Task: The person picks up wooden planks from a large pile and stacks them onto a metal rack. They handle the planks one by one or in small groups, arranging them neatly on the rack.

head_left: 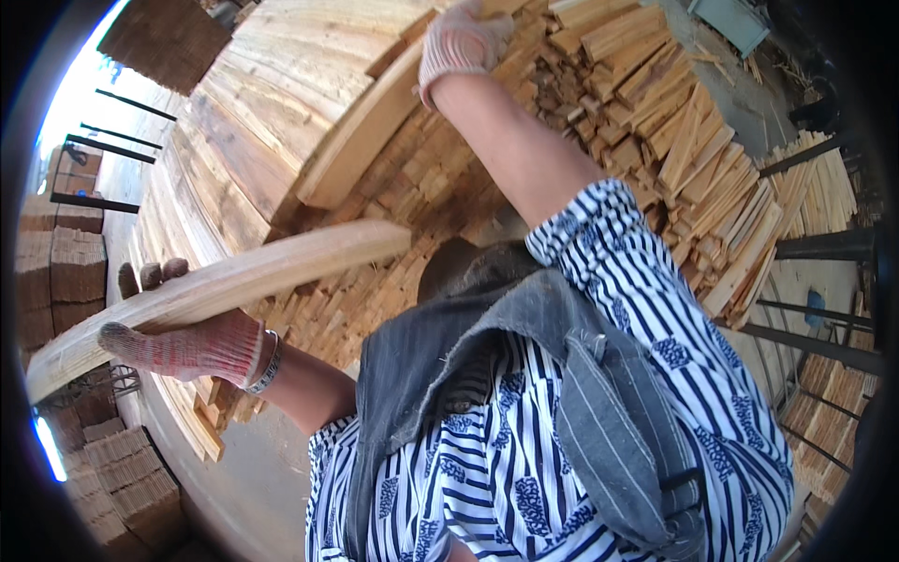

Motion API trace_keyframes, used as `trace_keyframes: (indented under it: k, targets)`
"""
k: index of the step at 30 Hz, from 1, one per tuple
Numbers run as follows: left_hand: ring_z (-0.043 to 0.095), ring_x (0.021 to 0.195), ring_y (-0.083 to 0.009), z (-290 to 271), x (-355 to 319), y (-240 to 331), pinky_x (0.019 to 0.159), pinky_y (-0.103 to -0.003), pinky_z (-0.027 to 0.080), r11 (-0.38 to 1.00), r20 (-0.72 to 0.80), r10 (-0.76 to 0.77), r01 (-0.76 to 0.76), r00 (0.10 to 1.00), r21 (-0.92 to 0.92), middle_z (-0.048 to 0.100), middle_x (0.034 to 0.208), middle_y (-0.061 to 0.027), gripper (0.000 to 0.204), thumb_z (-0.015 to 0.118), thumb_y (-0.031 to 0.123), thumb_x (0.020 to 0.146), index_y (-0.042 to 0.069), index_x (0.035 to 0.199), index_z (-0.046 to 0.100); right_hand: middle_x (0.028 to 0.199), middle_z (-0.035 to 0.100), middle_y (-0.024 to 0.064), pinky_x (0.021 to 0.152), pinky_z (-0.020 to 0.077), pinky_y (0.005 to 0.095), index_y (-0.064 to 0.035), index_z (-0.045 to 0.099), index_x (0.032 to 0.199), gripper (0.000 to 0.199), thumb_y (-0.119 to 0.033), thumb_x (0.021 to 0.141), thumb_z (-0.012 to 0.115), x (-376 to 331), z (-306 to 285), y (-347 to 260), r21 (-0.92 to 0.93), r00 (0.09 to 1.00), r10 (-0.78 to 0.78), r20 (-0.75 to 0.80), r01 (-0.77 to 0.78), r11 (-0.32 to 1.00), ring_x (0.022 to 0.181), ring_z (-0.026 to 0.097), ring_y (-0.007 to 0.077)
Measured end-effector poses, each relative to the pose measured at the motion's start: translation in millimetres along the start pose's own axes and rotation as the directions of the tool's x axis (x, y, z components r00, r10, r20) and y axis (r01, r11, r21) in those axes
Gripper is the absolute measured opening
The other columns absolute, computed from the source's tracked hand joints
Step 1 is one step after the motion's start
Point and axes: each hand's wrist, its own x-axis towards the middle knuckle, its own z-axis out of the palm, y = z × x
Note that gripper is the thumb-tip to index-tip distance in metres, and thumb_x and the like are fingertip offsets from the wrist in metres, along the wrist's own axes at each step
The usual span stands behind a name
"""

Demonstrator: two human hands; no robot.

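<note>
My left hand (192,348), in a pinkish-white knit glove with dark fingertips, is closed around a long pale wooden board (281,267). The board slants up to the right, held apart from the stack, its thumb side toward me. My right hand (465,49), gloved alike, reaches to the far side over the stack. Its fingers look curled at the far end of another board (361,140), which lies along the stack's edge; what they grip, if anything, is hidden.
Wide planks (272,98) cover the top of the stack at far left. Beside it, many short wood strips (646,103) are piled with their ends showing. Dark metal bars (824,245) stick out at right. Bundles of brown wood pieces (131,473) stand at left.
</note>
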Motion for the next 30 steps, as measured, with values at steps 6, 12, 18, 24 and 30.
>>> trace_keyframes:
  k: [6,12,18,24,30]
  targets:
    - [0.063,0.069,-0.0211,-26,-6,20,0.060,-0.030,0.055,0.999,-0.083,-0.041,0.040,0.996,-0.019,0.063,0.091,-0.0179,0.073,0.051,0.059,0.098,-0.011,0.119,0.054,0.144,0.046,0.0307,0.113,0.0379,0.0455,0.0020,0.035,0.149,0.059,-0.038,0.105,0.034,-20,-66,-2,0.167,0.894,-0.393,0.213,0.363,0.917,0.133,0.049,0.0368]
    - [0.062,0.070,-0.0161,-92,-23,29,0.059,-0.025,0.052,0.986,-0.308,-0.166,0.155,0.937,-0.061,0.064,0.083,-0.0112,0.078,0.057,0.063,0.093,-0.009,0.122,0.057,0.149,0.040,0.0257,0.117,0.0342,0.0420,0.0050,0.036,0.148,0.056,-0.034,0.107,0.034,10,-118,-31,-0.032,0.439,-0.861,0.258,0.894,0.447,0.138,0.042,0.0360]
    - [0.060,0.079,-0.0154,-150,-58,49,0.058,-0.027,0.055,0.981,-0.640,-0.192,0.171,0.744,-0.095,0.055,0.102,-0.0139,0.070,0.063,0.055,0.096,-0.003,0.129,0.041,0.153,0.036,0.0284,0.116,0.0373,0.0436,0.0090,0.024,0.155,0.074,-0.042,0.103,0.038,-61,-105,-48,0.307,0.507,-0.789,0.346,0.734,0.606,0.138,0.043,0.0363]
    - [0.049,0.082,-0.0139,-170,-21,-31,0.072,-0.033,0.049,0.923,-0.713,-0.307,0.380,0.630,-0.061,0.041,0.086,-0.0026,0.063,0.061,0.057,0.097,0.004,0.128,0.049,0.150,0.040,0.0274,0.111,0.0422,0.0426,0.0074,0.027,0.155,0.078,-0.045,0.100,0.044,-48,-96,-62,0.376,0.469,-0.765,0.441,0.677,0.632,0.134,0.048,0.0367]
    - [0.051,0.127,-0.0359,-195,16,-101,0.107,-0.042,0.042,0.874,-0.817,-0.235,0.482,0.526,0.059,0.044,0.146,-0.0266,0.101,0.057,0.067,0.093,-0.004,0.156,0.021,0.149,0.041,0.0275,0.108,0.0471,0.0429,0.0038,0.028,0.156,0.073,-0.043,0.102,0.042,-55,-89,-45,0.299,0.500,-0.678,0.538,0.639,0.709,0.135,0.049,0.0359]
